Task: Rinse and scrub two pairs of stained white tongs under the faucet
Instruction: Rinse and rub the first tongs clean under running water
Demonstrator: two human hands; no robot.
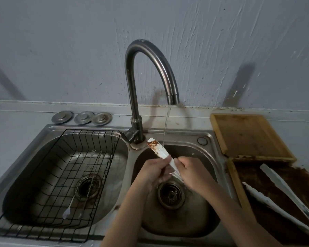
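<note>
A white pair of tongs [157, 147] with brown stains on its tip is held over the right sink basin [184, 216], tip pointing up and back toward the faucet [146, 68]. A thin stream of water [166, 129] falls just right of that tip. My left hand [154, 171] grips the tongs' lower part. My right hand [191, 172] pinches them from the right. The lower end of the tongs is hidden between my hands. A second white pair of tongs [281, 196] lies spread apart on a stained wooden tray [236, 184] to the right.
The left basin [34, 202] holds a black wire rack [64, 177] with a long spoon and skewers in it. Three metal drain stoppers [82, 118] sit on the ledge behind. A wooden board [246, 134] lies at the back right. The right drain [170, 195] is below my hands.
</note>
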